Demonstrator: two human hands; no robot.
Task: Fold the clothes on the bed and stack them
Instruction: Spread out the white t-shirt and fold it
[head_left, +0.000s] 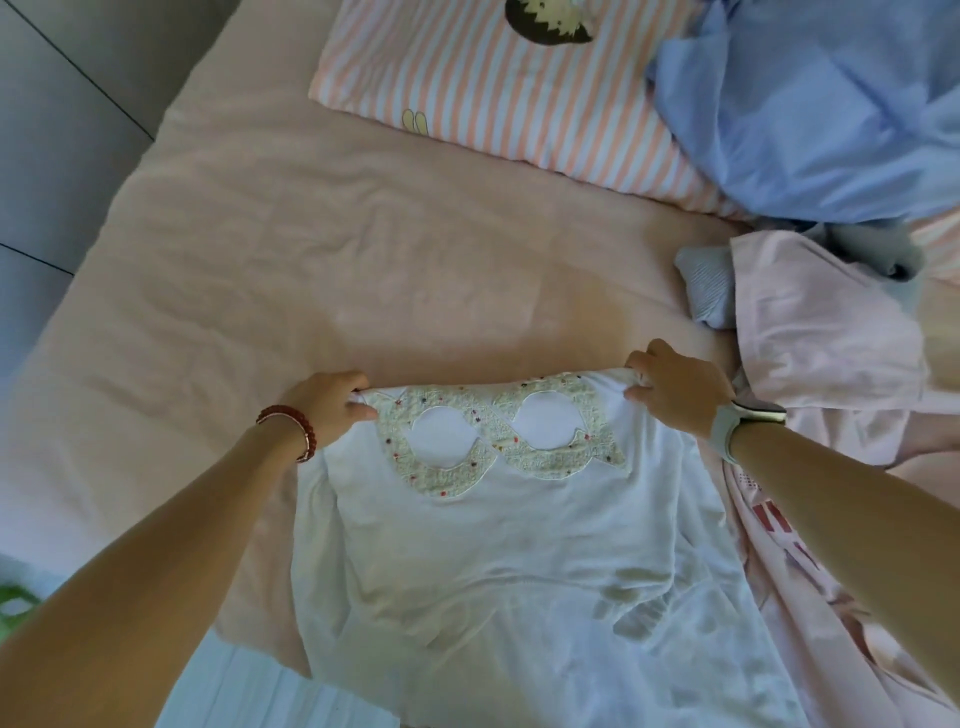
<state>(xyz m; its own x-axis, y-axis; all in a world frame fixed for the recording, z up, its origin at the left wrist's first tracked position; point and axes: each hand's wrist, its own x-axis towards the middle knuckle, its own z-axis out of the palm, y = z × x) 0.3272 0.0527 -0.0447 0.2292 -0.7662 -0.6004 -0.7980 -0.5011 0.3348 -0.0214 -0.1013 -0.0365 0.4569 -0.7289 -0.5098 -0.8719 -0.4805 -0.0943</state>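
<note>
At the far left a grey floor (57, 156) borders the bed, and a scrap of something green (15, 608) shows at the lower left edge. The pink bedsheet (260, 260) stretches wrinkled across the middle. On it, nearest the viewer, lies a white top (493, 571) with a cream embroidered patch (493, 436) that has two round cut-outs and small coloured beads.

The left hand (332, 408) — a red bead bracelet (291, 428) on its wrist — pinches the top's far left corner, fingers curled over the edge and thumb on the fabric. Beyond, at the head of the bed, a pink-and-white striped pillow (493, 88) lies flat.

The right hand (675, 389) grips the far right corner of the same top in the same way; a watch with a pale strap (748, 418) sits on that wrist. The top's far edge is stretched between the two hands.

To the right, touching the white top's side, a pale pink garment (831, 338) with red print lies crumpled. A grey ribbed piece (709, 286) pokes out from behind it, and a light blue garment (810, 104) is heaped over the pillow's right end.
</note>
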